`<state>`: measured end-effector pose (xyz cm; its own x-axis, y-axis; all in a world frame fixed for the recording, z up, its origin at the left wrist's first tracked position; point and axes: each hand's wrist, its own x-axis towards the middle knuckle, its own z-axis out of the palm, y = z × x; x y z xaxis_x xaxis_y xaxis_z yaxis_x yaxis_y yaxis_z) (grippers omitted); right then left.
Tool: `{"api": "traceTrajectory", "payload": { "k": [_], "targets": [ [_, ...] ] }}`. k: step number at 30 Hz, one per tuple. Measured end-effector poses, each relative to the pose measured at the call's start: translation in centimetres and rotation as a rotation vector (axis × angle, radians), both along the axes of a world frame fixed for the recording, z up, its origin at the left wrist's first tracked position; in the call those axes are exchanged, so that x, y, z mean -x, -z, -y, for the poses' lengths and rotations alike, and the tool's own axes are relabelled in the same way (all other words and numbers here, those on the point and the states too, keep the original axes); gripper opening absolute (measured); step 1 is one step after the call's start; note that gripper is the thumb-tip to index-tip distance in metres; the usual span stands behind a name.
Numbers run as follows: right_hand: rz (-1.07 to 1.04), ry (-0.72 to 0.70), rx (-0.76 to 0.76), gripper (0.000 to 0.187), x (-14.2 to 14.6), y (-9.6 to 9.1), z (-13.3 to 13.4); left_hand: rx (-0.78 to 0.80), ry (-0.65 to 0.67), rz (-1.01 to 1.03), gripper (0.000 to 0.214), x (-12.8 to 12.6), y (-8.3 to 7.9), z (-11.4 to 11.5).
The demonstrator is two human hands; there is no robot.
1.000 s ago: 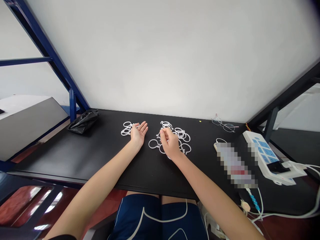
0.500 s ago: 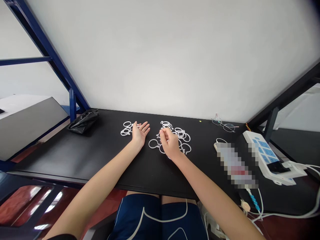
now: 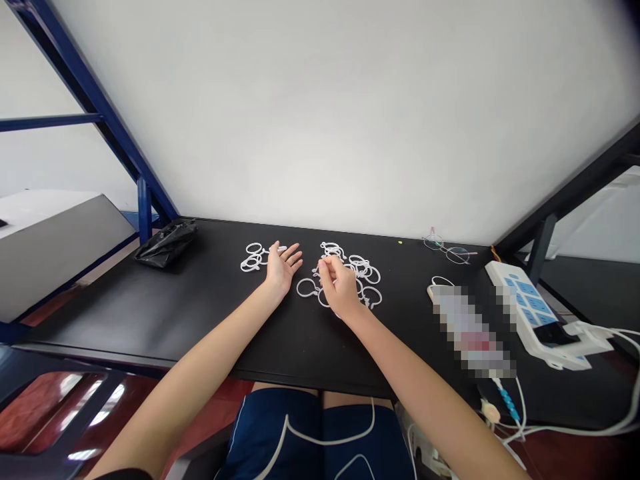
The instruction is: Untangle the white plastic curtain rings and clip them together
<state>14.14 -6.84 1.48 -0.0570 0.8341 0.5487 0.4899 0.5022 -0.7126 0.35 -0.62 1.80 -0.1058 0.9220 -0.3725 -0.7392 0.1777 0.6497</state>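
My left hand (image 3: 283, 269) rests palm up on the black desk, its fingers spread and nothing in the palm. Just beyond and left of it lies a small group of white plastic rings (image 3: 251, 261), which look like curtain rings with small eyelets. My right hand (image 3: 339, 285) is closed in a pinch above a larger, tangled pile of similar white rings (image 3: 369, 270). Whatever its fingertips hold, if anything, is hidden. One loose-looking ring (image 3: 299, 288) sits at the pile's left edge, and the hand covers part of the pile.
A black plastic bag (image 3: 167, 245) lies at the desk's far left. Glasses (image 3: 457, 255) are near the wall on the right. Closer in are a blurred phone (image 3: 467, 327) on a cable and a white power strip (image 3: 530, 310) with cords. Blue metal posts (image 3: 145, 210) stand at the left.
My left hand has shifted very slightly to the right, with its fingers a little more spread. My right hand stays pinched over the pile, almost unmoved.
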Motion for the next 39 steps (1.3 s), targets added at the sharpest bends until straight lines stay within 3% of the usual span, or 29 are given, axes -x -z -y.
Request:
{"api": "traceTrajectory", "payload": {
  "k": [10,20,29,39],
  "targets": [
    [0.002,-0.004,-0.005,0.023,0.0,-0.1,0.0,0.001,0.013,0.008,0.022,0.2,0.3,-0.1],
    [0.013,0.004,0.005,0.023,0.0,-0.1,0.1,-0.127,0.098,-0.055,0.022,-0.5,-0.3,0.7],
    [0.025,0.002,0.001,0.023,-0.1,0.1,0.0,-0.097,-0.063,-0.088,0.017,-0.4,-0.4,0.8],
    [0.026,0.001,0.0,0.023,-0.1,0.1,0.0,-0.126,-0.067,-0.096,0.046,-0.6,-0.3,1.1]
  ]
}}
